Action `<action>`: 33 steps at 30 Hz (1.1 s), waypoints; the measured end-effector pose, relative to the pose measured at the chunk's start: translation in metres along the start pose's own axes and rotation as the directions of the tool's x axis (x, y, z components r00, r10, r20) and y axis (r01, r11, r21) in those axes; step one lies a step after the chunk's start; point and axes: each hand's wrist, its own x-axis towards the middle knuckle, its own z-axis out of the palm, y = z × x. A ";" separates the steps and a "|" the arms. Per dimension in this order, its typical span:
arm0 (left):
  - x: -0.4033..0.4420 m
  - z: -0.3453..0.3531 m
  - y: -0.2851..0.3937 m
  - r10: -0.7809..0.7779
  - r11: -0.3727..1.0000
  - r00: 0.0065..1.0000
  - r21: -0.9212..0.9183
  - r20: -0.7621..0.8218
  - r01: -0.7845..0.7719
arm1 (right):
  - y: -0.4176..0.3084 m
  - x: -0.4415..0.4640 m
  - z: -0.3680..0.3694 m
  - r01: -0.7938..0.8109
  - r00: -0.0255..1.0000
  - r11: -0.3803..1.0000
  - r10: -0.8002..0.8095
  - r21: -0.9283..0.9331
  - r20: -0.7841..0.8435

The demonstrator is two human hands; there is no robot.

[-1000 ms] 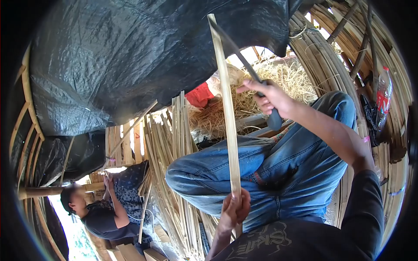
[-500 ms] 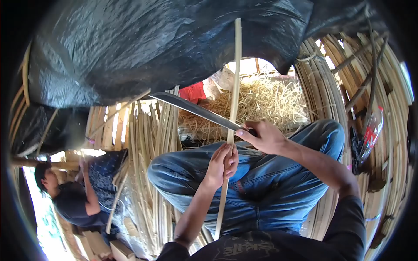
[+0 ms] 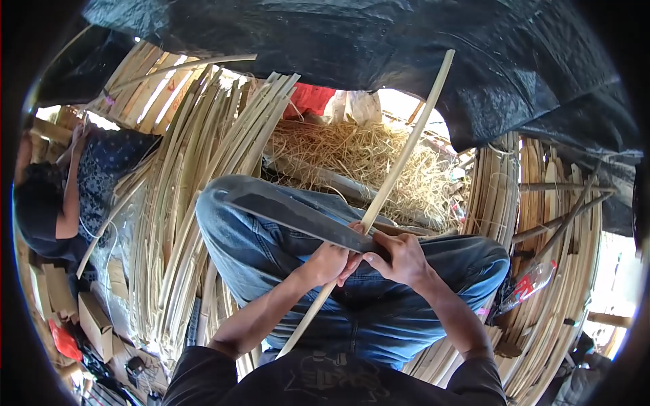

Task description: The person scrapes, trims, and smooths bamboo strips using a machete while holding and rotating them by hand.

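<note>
A long pale strip of split bamboo [image 3: 406,152] runs slantwise past my lap, its far end up against the dark tarp. My left hand [image 3: 330,264] is closed around the strip at about its middle. In my right hand [image 3: 404,257] is the handle of a machete [image 3: 291,215], whose broad dark blade points to the left above my knee. The blade's base lies across the strip, close by my left fingers. Whether the edge bites into the bamboo is hidden from me.
A thick stack of bamboo strips [image 3: 193,176] leans on my left, and more bundles [image 3: 496,193] stand on the right. Straw [image 3: 365,152] lies ahead. Black tarp [image 3: 325,40] hangs above. A plastic bottle [image 3: 528,283] lies at right. Another person [image 3: 47,210] sits at far left.
The view has shifted. The machete has come down along the strip to my left hand, and both hands are closer together. The strip now tilts further to the right at its far end.
</note>
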 end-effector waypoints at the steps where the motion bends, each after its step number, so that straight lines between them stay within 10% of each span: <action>1: -0.004 0.006 0.009 -0.023 0.995 0.998 0.098 -0.052 0.028 | -0.002 0.001 -0.003 0.015 1.000 1.000 -0.016 -0.017 -0.011; 6: -0.003 0.008 0.003 -0.025 0.970 0.996 0.238 -0.080 0.044 | 0.003 0.000 -0.004 0.038 0.999 0.998 -0.037 0.040 -0.026; 9: 0.002 0.002 -0.013 0.232 0.845 0.972 0.485 0.045 -0.224 | 0.005 -0.001 -0.002 0.085 0.994 0.996 -0.084 0.007 -0.067; 11: -0.002 0.009 -0.002 -0.045 0.995 0.993 0.078 -0.106 0.054 | 0.005 0.001 0.001 0.057 0.998 0.998 -0.058 -0.041 -0.037; 18: -0.003 0.006 -0.018 -0.056 0.997 0.985 -0.052 -0.166 0.048 | 0.010 0.003 0.009 0.029 0.996 0.999 -0.030 -0.013 -0.082; 19: 0.002 -0.001 -0.035 0.422 0.824 0.893 0.477 -0.154 -0.307 | 0.011 0.003 0.008 0.031 0.997 0.999 -0.032 -0.017 -0.073; 20: 0.005 -0.006 -0.051 0.753 0.293 0.649 0.830 0.105 -0.475 | 0.011 0.003 0.008 0.031 0.997 0.999 -0.033 -0.019 -0.063; 21: 0.002 -0.003 -0.043 0.750 0.294 0.652 0.828 0.109 -0.477 | 0.010 0.003 0.006 0.025 0.998 0.999 -0.027 -0.019 -0.065; 23: -0.009 0.009 -0.010 0.031 0.988 0.985 0.152 -0.169 -0.005 | 0.008 0.005 -0.001 -0.007 0.998 0.995 0.001 -0.100 -0.056; 26: -0.018 0.012 0.010 -0.006 1.000 0.994 0.009 -0.110 0.007 | 0.026 0.008 -0.012 -0.147 0.979 0.973 0.118 -0.176 -0.168; 28: -0.029 0.012 0.005 0.017 1.000 0.996 0.007 -0.091 -0.017 | 0.049 0.012 -0.027 -0.518 0.840 0.851 0.487 -0.084 -0.238; 33: -0.022 0.003 -0.001 -0.014 0.982 0.997 -0.188 -0.081 -0.001 | 0.043 0.002 -0.026 -0.174 0.920 0.936 0.265 0.305 -0.288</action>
